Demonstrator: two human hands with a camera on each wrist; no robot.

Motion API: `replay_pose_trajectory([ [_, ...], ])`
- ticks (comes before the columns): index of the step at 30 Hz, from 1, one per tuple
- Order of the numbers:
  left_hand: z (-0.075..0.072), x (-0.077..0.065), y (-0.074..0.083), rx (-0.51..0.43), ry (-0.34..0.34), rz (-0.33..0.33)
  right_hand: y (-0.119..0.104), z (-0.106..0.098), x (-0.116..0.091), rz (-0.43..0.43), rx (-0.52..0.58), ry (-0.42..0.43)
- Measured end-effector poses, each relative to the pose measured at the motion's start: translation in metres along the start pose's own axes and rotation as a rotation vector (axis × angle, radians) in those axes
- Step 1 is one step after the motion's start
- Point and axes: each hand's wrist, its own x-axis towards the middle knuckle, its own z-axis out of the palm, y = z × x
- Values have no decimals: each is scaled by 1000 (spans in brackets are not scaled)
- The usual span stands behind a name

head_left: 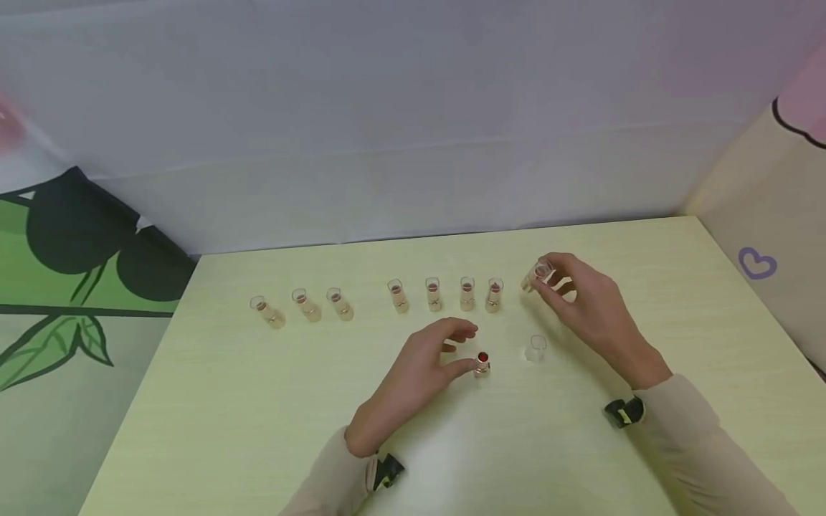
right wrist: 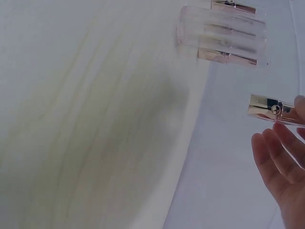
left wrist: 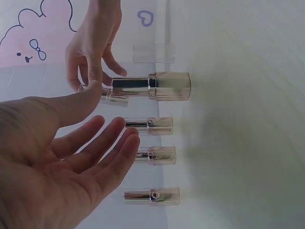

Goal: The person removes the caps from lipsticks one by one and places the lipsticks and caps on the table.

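Observation:
My right hand (head_left: 590,304) pinches a gold lipstick (head_left: 535,276) with a clear cap between thumb and fingers, just above the table at the right end of a row. In the right wrist view the tilted lipstick's gold end (right wrist: 263,106) sticks out past the fingertips. My left hand (head_left: 422,362) is spread beside an uncapped lipstick (head_left: 482,365), which stands upright with its red top showing. The thumb tip is close to that lipstick; whether it touches I cannot tell. A loose clear cap (head_left: 535,348) stands to its right.
Behind the hands several capped lipsticks (head_left: 433,294) stand in a row, three of them (head_left: 306,304) farther left. The pale table (head_left: 213,416) meets a grey-white backdrop (head_left: 387,186) at its far edge. A printed panel (head_left: 774,215) rises at the right.

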Motion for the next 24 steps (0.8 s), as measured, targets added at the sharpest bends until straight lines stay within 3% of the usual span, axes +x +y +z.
replay_pose_trajectory([
  [19, -3, -4, 14, 35, 151, 109, -32, -10, -9, -75, 34, 101],
  [24, -2, -4, 17, 49, 175, 132, -39, -10, -14, -116, 92, 125],
])
